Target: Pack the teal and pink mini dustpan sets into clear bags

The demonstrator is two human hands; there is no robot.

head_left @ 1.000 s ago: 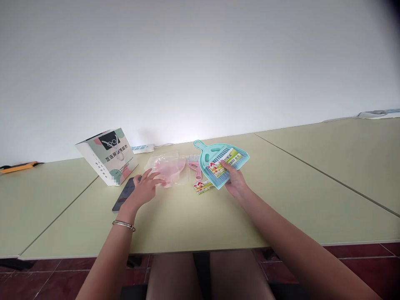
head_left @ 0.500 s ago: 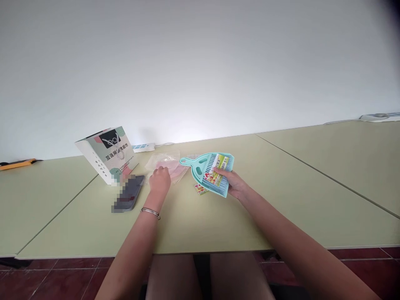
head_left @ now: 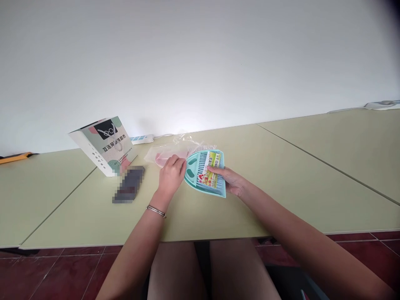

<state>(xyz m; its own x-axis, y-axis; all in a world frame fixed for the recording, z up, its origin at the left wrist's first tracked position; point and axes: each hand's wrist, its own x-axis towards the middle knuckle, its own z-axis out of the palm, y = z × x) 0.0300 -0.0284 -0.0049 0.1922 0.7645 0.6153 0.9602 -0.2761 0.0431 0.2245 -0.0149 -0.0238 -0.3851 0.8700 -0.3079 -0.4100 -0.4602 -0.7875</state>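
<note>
My right hand grips the wide end of a teal dustpan, thumb on top. A small brush with blue-grey bristles lies in the pan under a colourful printed label. My left hand is closed at the pan's narrow end, its fingers pinching the edge of a clear plastic bag. The pan's handle is hidden there. Something pink shows through the bag. Pale bristles stick out behind the teal pan.
A paper gift bag with a rope handle leans on the table at left. In front of it lies a dark phone, partly blurred. A white packet and cable lie by the wall. An orange-black object is far left.
My left hand has moved right to the dustpan's handle end, and the plastic bag has risen and shifted right with it. The right hand still holds the pan, now slightly further left.
</note>
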